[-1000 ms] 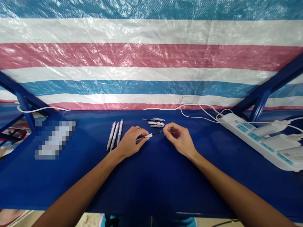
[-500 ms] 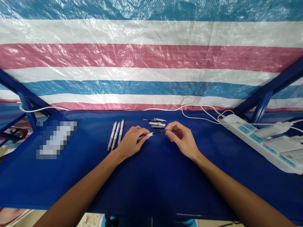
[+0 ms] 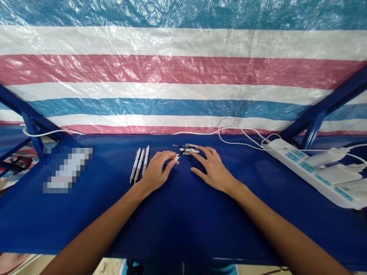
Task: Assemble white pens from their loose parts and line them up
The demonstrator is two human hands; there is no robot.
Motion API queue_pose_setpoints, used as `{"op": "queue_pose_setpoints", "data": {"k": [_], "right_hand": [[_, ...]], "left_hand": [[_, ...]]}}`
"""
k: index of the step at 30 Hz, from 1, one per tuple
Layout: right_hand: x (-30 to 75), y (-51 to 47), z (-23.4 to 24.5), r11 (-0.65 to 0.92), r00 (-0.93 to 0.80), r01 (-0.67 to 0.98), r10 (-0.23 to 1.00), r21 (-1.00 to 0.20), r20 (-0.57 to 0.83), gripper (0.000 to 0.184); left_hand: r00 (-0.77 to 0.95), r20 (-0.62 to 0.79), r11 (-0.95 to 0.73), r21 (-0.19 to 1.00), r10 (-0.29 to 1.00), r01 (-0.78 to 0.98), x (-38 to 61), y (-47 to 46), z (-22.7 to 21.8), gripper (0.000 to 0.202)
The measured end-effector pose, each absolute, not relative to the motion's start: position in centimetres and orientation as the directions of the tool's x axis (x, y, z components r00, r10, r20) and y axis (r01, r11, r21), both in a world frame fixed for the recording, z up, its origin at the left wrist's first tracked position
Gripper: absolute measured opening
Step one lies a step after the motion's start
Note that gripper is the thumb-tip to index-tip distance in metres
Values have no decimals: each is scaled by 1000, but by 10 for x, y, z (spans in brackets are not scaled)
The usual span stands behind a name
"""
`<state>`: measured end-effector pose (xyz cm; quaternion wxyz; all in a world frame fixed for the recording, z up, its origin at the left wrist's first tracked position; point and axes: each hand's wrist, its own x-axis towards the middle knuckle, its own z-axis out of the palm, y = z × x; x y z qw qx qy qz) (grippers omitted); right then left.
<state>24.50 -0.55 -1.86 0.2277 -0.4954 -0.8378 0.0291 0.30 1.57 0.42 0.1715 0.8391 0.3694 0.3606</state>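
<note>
My left hand (image 3: 157, 172) rests on the blue tabletop (image 3: 183, 225) and pinches a thin black pen refill with a white sleeve (image 3: 180, 153) at its fingertips. The refill's tip points away from me. My right hand (image 3: 213, 170) lies open and flat, with its fingers spread and nothing in them, just short of a small pile of loose pen parts (image 3: 187, 149). Left of my left hand, three assembled grey-and-white retractable pens (image 3: 140, 165) lie side by side.
A white power strip (image 3: 304, 164) with plugged-in adapters lies at the right, with white cables (image 3: 237, 133) looping behind it. A pixelated object (image 3: 67, 170) lies at the left. Blue metal struts (image 3: 323, 103) and a striped tarpaulin (image 3: 183, 68) stand behind the table.
My right hand has let go of the refill and opened flat. The refill has swung to point away from me, still at my left fingertips.
</note>
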Motion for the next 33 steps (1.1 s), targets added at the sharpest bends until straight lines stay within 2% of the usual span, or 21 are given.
{"op": "queue_pose_setpoints", "data": {"k": [4, 10, 14, 17, 21, 28, 33], "right_hand": [[245, -6, -17, 516, -429, 818, 842, -255, 327, 49], [244, -6, -11, 555, -441, 768, 820, -319, 364, 30], [241, -6, -14, 598, -485, 723, 796, -346, 361, 35], [238, -6, -14, 621, -515, 692, 782, -367, 351, 30], [235, -9, -12, 600, -486, 682, 799, -417, 354, 20], [236, -10, -7, 589, -471, 647, 808, -485, 353, 22], [242, -8, -1, 565, -354, 634, 819, -529, 451, 22]], "left_hand": [[468, 489, -676, 553, 737, 487, 4, 16, 4, 24], [467, 517, -697, 545, 717, 466, 4, 16, 3, 19], [464, 511, -690, 547, 724, 474, 4, 17, 3, 18], [464, 505, -685, 541, 728, 488, 5, 17, 2, 19], [456, 523, -694, 523, 720, 494, 5, 17, 2, 17], [461, 490, -672, 527, 740, 519, 5, 19, 4, 16], [459, 495, -675, 529, 738, 515, 4, 19, 8, 16]]}}
